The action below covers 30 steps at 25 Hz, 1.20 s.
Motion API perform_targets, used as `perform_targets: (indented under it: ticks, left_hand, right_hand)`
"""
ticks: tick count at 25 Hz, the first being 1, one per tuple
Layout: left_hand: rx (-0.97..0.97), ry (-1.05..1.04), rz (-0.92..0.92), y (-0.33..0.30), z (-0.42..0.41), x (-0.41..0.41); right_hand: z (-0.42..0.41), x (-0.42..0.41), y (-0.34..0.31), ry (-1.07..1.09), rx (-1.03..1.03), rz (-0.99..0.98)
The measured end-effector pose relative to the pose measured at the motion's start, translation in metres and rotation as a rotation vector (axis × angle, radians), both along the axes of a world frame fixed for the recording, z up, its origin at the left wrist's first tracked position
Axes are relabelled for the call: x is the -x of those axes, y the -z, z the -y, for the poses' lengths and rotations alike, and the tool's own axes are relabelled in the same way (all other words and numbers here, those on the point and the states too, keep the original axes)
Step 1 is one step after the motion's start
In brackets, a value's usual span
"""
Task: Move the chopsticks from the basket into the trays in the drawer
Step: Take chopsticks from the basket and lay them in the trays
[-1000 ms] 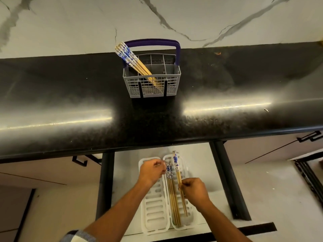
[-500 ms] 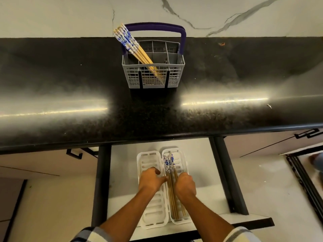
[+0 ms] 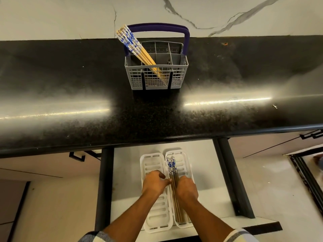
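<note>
A grey basket (image 3: 156, 74) with a purple handle stands on the black counter and holds several blue-and-white-topped chopsticks (image 3: 138, 49) leaning left. Below, the open drawer (image 3: 125, 163) holds two white slotted trays side by side. The left tray (image 3: 152, 159) has no chopsticks in it. In the right tray (image 3: 184, 160) lies a bundle of several chopsticks (image 3: 172, 167). My left hand (image 3: 154, 183) rests over the left tray, one fingertip touching the bundle's left side. My right hand (image 3: 186, 189) curls its fingers onto the bundle from the right.
The black counter (image 3: 70, 110) overhangs the drawer's back. Dark drawer rails (image 3: 232, 177) run along both sides. A cabinet handle (image 3: 76, 155) sits at the left and another at the far right. A marble wall rises behind the basket.
A second ago my right hand held a chopstick angled above the right tray; it now lies with the bundle. Both hands have closed in on the bundle from either side.
</note>
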<state>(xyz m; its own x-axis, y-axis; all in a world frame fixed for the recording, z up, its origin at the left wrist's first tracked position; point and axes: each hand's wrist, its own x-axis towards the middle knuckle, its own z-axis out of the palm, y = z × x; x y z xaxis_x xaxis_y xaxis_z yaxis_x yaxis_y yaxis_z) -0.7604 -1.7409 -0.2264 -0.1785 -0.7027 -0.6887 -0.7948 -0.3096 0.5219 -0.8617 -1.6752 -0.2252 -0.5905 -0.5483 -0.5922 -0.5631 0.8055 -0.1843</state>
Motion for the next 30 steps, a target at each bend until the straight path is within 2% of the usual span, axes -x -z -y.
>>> perform_targets:
  ticks: [8, 17, 30]
  left_hand:
    - [-0.02, 0.003, 0.0, -0.0002, 0.0001, -0.0005]
    - [-0.08, -0.108, -0.071, 0.0008, -0.0021, 0.0006]
    - [-0.062, -0.107, -0.079, -0.0017, -0.0042, 0.0011]
  right_hand:
    - [-0.0056, 0.001, -0.0017, -0.087, -0.023, -0.033]
    - [-0.0046, -0.0031, -0.0014, -0.114, 0.014, -0.044]
    - [-0.0084, -0.0006, 0.0027, -0.102, 0.058, -0.025]
